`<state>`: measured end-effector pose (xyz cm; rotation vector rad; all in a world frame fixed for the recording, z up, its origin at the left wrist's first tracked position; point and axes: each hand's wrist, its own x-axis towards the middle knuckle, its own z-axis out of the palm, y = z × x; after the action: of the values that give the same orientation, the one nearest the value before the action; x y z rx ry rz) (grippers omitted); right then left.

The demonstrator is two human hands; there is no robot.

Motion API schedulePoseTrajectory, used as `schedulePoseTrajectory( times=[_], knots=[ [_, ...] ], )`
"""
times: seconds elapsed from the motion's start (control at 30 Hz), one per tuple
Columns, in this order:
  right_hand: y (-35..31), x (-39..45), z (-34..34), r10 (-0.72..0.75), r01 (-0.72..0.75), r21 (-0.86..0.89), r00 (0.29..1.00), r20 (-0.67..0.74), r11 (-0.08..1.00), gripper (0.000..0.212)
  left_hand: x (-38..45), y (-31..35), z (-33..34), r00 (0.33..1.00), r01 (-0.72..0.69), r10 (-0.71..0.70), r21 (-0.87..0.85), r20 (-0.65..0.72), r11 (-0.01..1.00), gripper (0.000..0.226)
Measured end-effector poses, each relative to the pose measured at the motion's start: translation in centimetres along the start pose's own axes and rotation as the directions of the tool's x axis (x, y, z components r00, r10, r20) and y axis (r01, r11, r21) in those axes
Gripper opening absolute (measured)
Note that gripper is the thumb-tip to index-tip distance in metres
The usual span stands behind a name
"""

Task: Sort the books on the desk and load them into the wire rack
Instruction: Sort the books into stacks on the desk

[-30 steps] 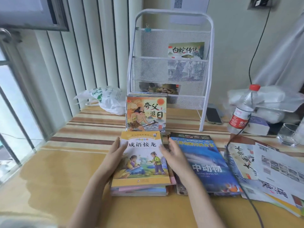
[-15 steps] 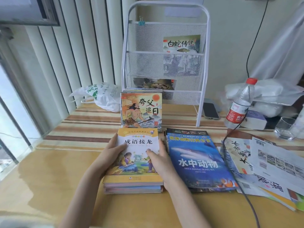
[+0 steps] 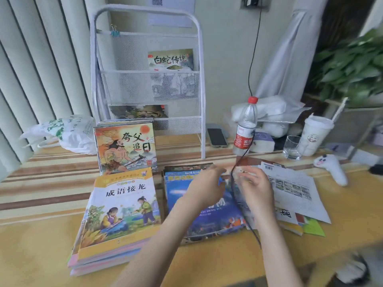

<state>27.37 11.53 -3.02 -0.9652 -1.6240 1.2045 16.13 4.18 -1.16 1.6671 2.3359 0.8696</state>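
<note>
Three piles of books lie on the bench in front of the white wire rack [image 3: 145, 83], which stands at the far edge against the wall. Nearest the rack lies a pile of thin picture books [image 3: 125, 148]; toward the near edge a stack topped by a yellow-bordered book [image 3: 122, 212] is seen, and just to its right a larger blue sea-animal book [image 3: 207, 216] lies on another pile. All look like thin, glossy paperbacks: probably light singly, floppy if lifted by one corner, and likely to slide on one another. A hold along the spine edge, or at both side edges of a squared stack, is judged safest.

The left hand [image 3: 204, 189] hovers over the far end of the blue book with fingers loosely curled; nothing is seen to be held by it. The right hand [image 3: 256, 190] is curled at loose papers [image 3: 290, 187] near the right side; whether anything is pinched in its grip cannot be told through the blur. A dark cable [image 3: 241, 199] crosses between the hands and could snag.

In the rack, one book [image 3: 171, 59] stands in the upper pocket at its right end, and another [image 3: 138, 111] leans in the lower pocket.
</note>
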Motion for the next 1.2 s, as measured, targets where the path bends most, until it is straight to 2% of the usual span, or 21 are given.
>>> schedulePoseTrajectory(
  times=[0.13, 0.2, 0.27, 0.37, 0.43, 0.5, 0.53, 0.57, 0.6, 0.67, 0.73, 0.77, 0.87, 0.93, 0.97, 1.0, 1.03, 1.1, 1.13, 1.17, 1.2],
  knots=[
    [2.4, 1.3, -6.3, 0.011, -0.039, -0.171, 0.987, -0.162, 0.984, 0.020, 2.9, 3.9, 5.3, 0.985, -0.045, 0.054, -0.060, 0.161, 0.997, 0.037],
    [3.5, 1.8, -8.5, -0.003, -0.073, -0.351, 0.977, -0.212, 0.934, 0.029, 3.9, 5.1, 7.4, 0.973, -0.044, 0.065, -0.100, 0.222, 0.994, 0.047],
    [4.4, 2.0, -9.9, 0.037, -0.116, -0.544, 0.987, -0.154, 0.831, 0.041, 4.7, 5.8, 8.9, 0.970, -0.013, 0.051, -0.155, 0.239, 0.988, 0.054],
    [5.7, 1.7, -10.5, 0.204, -0.100, -0.741, 0.978, 0.051, 0.664, 0.058, 5.8, 6.4, 10.1, 0.980, 0.094, -0.035, -0.308, 0.194, 0.947, 0.056],
    [6.3, 1.4, -10.6, 0.214, -0.060, -0.804, 0.973, 0.084, 0.591, 0.064, 6.9, 6.7, 10.5, 0.963, 0.246, -0.164, -0.450, 0.213, 0.859, 0.054],
    [6.3, 1.4, -10.9, 0.168, -0.054, -0.782, 0.984, 0.066, 0.621, 0.067, 7.9, 6.8, 10.3, 0.902, 0.431, -0.331, -0.626, 0.277, 0.650, 0.044],
    [6.2, 1.4, -11.0, 0.156, -0.055, -0.774, 0.986, 0.057, 0.631, 0.067, 8.3, 6.7, 10.1, 0.873, 0.480, -0.365, -0.700, 0.323, 0.529, 0.034],
    [6.1, 1.4, -11.1, 0.144, -0.051, -0.776, 0.988, 0.051, 0.629, 0.067, 8.5, 6.6, 10.0, 0.861, 0.497, -0.364, -0.742, 0.356, 0.450, 0.021],
    [6.0, 1.3, -11.1, 0.127, -0.043, -0.781, 0.991, 0.047, 0.623, 0.066, 8.5, 6.6, 9.9, 0.860, 0.498, -0.353, -0.755, 0.368, 0.426, 0.008],
    [5.6, 1.1, -11.0, 0.079, -0.008, -0.779, 0.996, 0.052, 0.627, 0.058, 8.4, 6.7, 9.8, 0.863, 0.497, -0.365, -0.714, 0.349, 0.493, 0.009],
    [5.1, 0.8, -10.8, 0.012, 0.030, -0.773, 0.999, 0.048, 0.634, 0.054, 8.0, 7.2, 9.6, 0.858, 0.510, -0.396, -0.633, 0.327, 0.583, 0.023],
    [5.0, 0.7, -10.7, -0.031, 0.038, -0.780, 0.999, 0.024, 0.624, 0.055, 7.7, 7.3, 9.4, 0.855, 0.516, -0.397, -0.617, 0.333, 0.595, 0.028],
    [4.6, 0.7, -10.9, -0.164, 0.000, -0.762, 0.977, -0.139, 0.648, 0.052, 7.1, 6.7, 8.2, 0.855, 0.512, -0.367, -0.713, 0.367, 0.480, 0.022],
    [4.1, 0.9, -11.4, -0.247, 0.007, -0.704, 0.939, -0.241, 0.711, 0.041, 6.1, 6.0, 6.4, 0.867, 0.483, -0.342, -0.778, 0.362, 0.402, 0.006],
    [3.6, 1.0, -11.6, -0.298, 0.044, -0.685, 0.919, -0.258, 0.728, 0.033, 5.6, 5.6, 5.3, 0.881, 0.452, -0.331, -0.805, 0.337, 0.385, 0.005],
    [3.0, 1.2, -11.8, -0.372, 0.108, -0.684, 0.894, -0.251, 0.721, 0.025, 5.2, 5.3, 4.4, 0.902, 0.405, -0.318, -0.826, 0.291, 0.392, 0.011],
    [2.1, 1.3, -11.9, -0.461, 0.187, -0.694, 0.857, -0.231, 0.695, 0.017, 5.0, 4.8, 3.7, 0.927, 0.343, -0.303, -0.824, 0.221, 0.450, 0.023],
    [-0.1, 1.7, -12.1, -0.584, 0.322, -0.688, 0.791, -0.181, 0.650, 0.014, 4.5, 3.7, 2.3, 0.981, 0.135, -0.196, -0.699, -0.007, 0.702, 0.037],
    [-1.2, 1.8, -12.2, -0.598, 0.362, -0.663, 0.785, -0.162, 0.655, 0.018, 4.2, 3.4, 1.5, 0.991, 0.012, -0.094, -0.626, -0.098, 0.780, 0.036],
    [-2.2, 1.9, -12.2, -0.598, 0.388, -0.635, 0.787, -0.148, 0.668, 0.021, 3.8, 3.1, 0.8, 0.991, -0.090, 0.011, -0.603, -0.134, 0.793, 0.035],
    [-3.0, 2.2, -12.4, -0.595, 0.406, -0.612, 0.792, -0.136, 0.679, 0.022, 3.5, 3.0, 0.3, 0.989, -0.144, 0.083, -0.650, -0.124, 0.746, 0.036]
  ],
)
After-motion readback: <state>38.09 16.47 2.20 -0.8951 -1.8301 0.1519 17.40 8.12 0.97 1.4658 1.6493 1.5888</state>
